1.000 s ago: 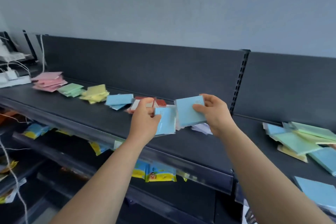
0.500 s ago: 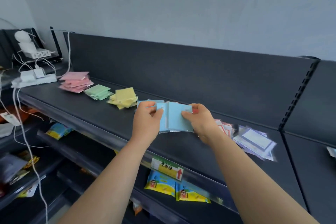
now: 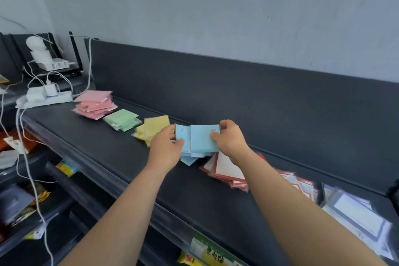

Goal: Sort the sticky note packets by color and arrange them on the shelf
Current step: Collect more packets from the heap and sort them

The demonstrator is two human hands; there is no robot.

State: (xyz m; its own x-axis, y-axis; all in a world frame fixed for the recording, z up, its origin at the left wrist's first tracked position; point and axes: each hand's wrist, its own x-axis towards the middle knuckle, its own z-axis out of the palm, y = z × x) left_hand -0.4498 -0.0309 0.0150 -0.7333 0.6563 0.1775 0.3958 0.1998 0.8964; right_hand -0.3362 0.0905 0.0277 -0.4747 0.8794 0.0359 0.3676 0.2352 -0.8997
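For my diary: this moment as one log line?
left hand: grips blue packets | right hand: grips blue packets | place: above shelf

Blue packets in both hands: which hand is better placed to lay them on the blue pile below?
Left, probably. The left hand holds the blue packets right over the blue pile, beside the yellow pile. The right hand sits farther over, above the red-edged packets.

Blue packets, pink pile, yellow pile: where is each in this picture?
blue packets [image 3: 200, 139], head view, on the front packet's face.
pink pile [image 3: 93, 97], head view, on its top packet.
yellow pile [image 3: 155, 124], head view, on its top packet.
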